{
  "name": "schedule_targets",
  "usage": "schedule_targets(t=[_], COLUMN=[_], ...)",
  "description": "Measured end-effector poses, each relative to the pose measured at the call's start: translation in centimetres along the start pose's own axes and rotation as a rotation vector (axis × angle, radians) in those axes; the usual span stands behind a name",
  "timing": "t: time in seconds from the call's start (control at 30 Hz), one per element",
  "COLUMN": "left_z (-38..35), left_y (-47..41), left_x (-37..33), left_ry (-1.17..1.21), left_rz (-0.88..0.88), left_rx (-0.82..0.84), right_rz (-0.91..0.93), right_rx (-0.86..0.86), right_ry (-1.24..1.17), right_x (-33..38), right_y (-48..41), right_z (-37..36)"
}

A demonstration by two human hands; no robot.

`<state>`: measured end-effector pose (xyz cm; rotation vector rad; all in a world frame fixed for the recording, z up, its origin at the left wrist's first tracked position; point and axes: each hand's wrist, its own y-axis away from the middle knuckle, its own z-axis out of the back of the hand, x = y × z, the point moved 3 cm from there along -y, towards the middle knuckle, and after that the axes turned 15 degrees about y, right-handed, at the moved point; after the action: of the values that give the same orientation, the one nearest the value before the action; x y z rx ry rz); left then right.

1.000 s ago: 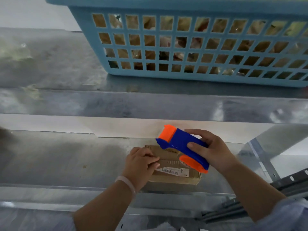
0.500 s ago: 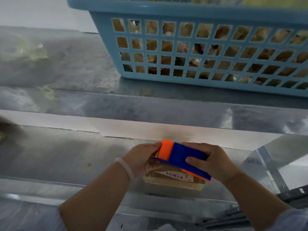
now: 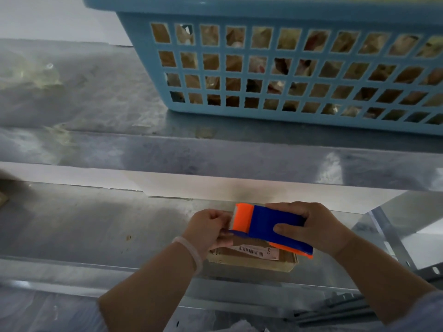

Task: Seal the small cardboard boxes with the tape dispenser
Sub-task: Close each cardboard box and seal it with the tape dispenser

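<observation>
Cardboard, likely light and apt to slide: the box (image 3: 251,264) at lower centre. The right hand (image 3: 318,228) grips the tape dispenser (image 3: 271,226) by its blue body — the left hand (image 3: 206,226) pinches its orange end.

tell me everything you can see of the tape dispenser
The tape dispenser looks plastic: a blue body with an orange front end and an orange strip along its lower edge. It is held tilted above the box, orange end up and left. The right hand grips the blue body; curled fingers of the left hand meet the orange end.
</observation>
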<state>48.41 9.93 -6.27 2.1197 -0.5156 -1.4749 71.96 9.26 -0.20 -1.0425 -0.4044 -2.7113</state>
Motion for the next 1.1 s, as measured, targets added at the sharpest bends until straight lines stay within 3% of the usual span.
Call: schedule_targets(t=[0.2, 0.37, 0.63, 0.93, 1.1], left_z=[2.5, 3.0, 5.2, 7.2, 7.2], left_y=[0.2, 0.4, 0.5, -0.1, -0.8], left_x=[-0.7, -0.6, -0.5, 0.2, 1.5], left_ry=[-0.007, -0.048, -0.320, -0.674, -0.697], left_rz=[-0.054, -0.146, -0.340, -0.307, -0.261], left_rx=[0.020, -0.115, -0.271, -0.346, -0.297], right_rz=[-0.055, -0.009, 0.002, 0.016, 0.014], right_rx=[-0.007, 0.013, 0.092, 0.133, 0.147], right_ry=[0.092, 0.187, 0.363, 0.440, 0.451], right_x=[-1.8, -0.3, 1.7, 2.7, 2.9], right_y=[1.0, 0.1, -1.3, -2.8, -3.0], right_z=[2.0, 1.2, -0.1, -1.7, -1.6])
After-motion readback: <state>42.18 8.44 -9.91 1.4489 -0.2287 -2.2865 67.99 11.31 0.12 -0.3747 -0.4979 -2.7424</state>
